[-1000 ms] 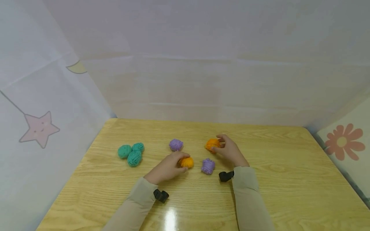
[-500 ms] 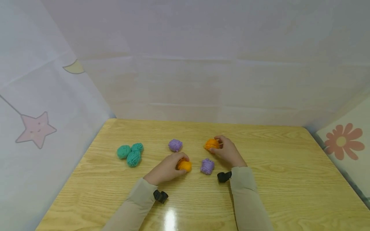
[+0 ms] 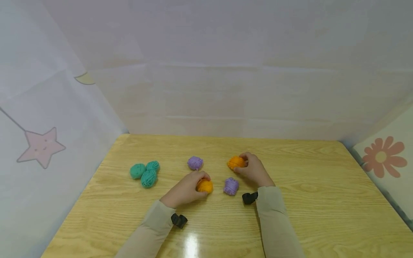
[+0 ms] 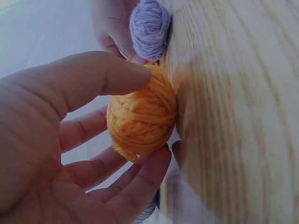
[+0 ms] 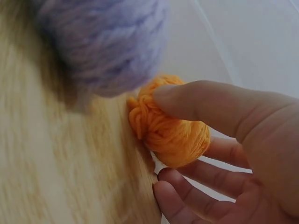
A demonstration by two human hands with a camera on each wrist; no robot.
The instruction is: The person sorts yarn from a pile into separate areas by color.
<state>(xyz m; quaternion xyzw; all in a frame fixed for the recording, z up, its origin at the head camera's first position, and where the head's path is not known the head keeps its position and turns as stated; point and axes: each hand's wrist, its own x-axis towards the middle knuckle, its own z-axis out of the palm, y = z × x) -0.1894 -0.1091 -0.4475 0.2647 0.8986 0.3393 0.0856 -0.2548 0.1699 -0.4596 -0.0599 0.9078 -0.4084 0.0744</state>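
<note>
Between the thumb and fingers of my left hand (image 3: 186,190) is a small orange yarn ball (image 4: 140,116), low at the table surface. My right hand (image 3: 256,170) holds a second orange yarn ball (image 5: 175,135), thumb on one side and fingers on the other, farther back and to the right. One purple yarn ball (image 3: 231,186) lies between the hands, just in front of the right one. Another purple yarn ball (image 3: 195,163) sits behind the left hand. In the right wrist view the near purple ball looms large and blurred at the top.
Three green yarn balls (image 3: 148,178) lie bunched together at the left of the wooden table (image 3: 322,200). A pale cloth backdrop (image 3: 200,89) rises along the table's back edge and sides.
My left hand has drawn its orange ball slightly left and toward me, its fingers closing in around it. The right hand and its ball have hardly moved.
</note>
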